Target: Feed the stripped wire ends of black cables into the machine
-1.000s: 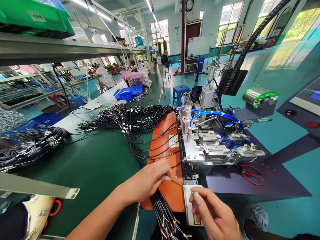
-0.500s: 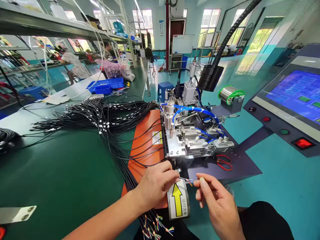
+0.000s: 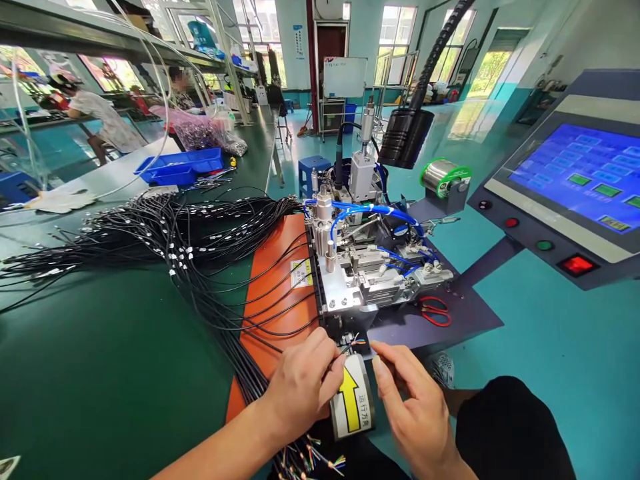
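Observation:
My left hand (image 3: 310,373) pinches a black cable near its end, just in front of the machine. The cable's thin coloured wires (image 3: 359,342) fan out past my fingertips, beside a small metal fixture at the machine's front. Close by on the right is my right hand (image 3: 413,400), its index finger stretched out and its thumb apart, with nothing visible between them. Under the hands lies a guide plate with a yellow arrow label (image 3: 353,400). Below my left forearm hang several more cable ends (image 3: 310,457) with coloured wires bared.
A bundle of black cables (image 3: 175,247) covers the green bench, with several crossing an orange panel (image 3: 273,293) into the machine (image 3: 370,260). Red-handled scissors (image 3: 436,312), a solder wire spool (image 3: 445,177) and a control screen (image 3: 585,177) stand right. Co-workers sit far left.
The coloured wire ends now point up toward the metal fixture instead of toward my right fingers. My right hand's thumb and index finger have parted. The whole view has turned slightly right.

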`<state>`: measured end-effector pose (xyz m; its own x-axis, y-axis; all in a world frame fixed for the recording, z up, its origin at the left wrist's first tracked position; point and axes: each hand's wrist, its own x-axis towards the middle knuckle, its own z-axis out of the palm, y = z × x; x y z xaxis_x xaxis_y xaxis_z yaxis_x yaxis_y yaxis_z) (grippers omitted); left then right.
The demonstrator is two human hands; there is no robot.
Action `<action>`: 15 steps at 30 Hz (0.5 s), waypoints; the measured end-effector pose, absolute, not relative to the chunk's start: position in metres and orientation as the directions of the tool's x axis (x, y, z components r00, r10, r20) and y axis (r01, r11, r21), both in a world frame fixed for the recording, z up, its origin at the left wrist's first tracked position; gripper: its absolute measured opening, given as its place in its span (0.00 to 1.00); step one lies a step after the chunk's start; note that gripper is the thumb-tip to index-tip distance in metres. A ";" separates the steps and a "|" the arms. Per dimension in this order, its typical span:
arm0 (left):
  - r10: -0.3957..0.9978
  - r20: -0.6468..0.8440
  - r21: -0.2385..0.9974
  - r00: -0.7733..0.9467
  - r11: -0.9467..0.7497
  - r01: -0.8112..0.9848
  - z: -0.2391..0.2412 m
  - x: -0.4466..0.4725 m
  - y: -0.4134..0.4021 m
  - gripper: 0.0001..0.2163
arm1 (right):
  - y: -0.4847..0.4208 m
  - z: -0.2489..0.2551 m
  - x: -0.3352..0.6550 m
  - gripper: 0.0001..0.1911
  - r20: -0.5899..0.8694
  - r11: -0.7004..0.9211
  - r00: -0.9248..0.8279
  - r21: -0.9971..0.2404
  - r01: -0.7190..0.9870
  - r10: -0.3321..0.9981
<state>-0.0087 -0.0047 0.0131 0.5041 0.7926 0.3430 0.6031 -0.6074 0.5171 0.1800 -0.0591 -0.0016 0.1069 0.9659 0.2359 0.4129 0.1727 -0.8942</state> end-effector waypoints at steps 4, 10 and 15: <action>0.798 0.324 0.523 0.508 -0.599 0.606 0.014 -0.009 -0.005 0.10 | -0.058 -0.002 0.177 0.13 0.222 0.159 0.108 -0.896 0.414 0.969; 0.799 0.311 0.511 0.515 -0.598 0.618 0.013 -0.008 -0.005 0.09 | -0.057 -0.003 0.177 0.11 0.121 0.066 0.126 -0.927 0.369 0.985; 0.799 0.310 0.501 0.515 -0.598 0.626 0.013 -0.008 -0.005 0.10 | -0.057 -0.004 0.176 0.11 0.114 0.071 0.107 -0.935 0.347 0.988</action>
<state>-0.0081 -0.0050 0.0129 0.5149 0.7992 0.3101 0.6258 -0.5976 0.5012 0.1762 -0.0573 -0.0040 0.1071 0.9877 0.1143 0.3472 0.0706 -0.9351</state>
